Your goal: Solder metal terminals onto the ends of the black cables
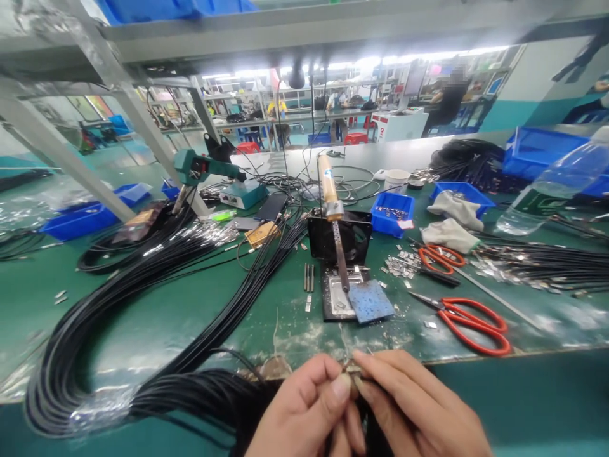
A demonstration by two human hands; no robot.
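Observation:
My left hand [311, 406] and my right hand [413, 400] meet at the front edge of the bench, fingertips pinched together. Between them is a small metal part [352, 368], mostly covered by the fingers; its exact kind cannot be made out. Just beyond the hands, a soldering iron [340, 254] with a wooden handle points down over a metal tray on a black base [328, 311]. A blue sponge [371, 301] lies beside its tip. To the left, a thick bundle of black cables [61, 355] curves over the bench edge, bound with clear plastic wrap [102, 406].
Red-handled scissors [476, 320] and orange-handled scissors [442, 257] lie right, near loose metal clips [402, 263]. Behind the iron stands a black fan [316, 238]. Blue bins [392, 212], white gloves [450, 235] and a plastic bottle [537, 203] are further right. A green tool [200, 168] stands left.

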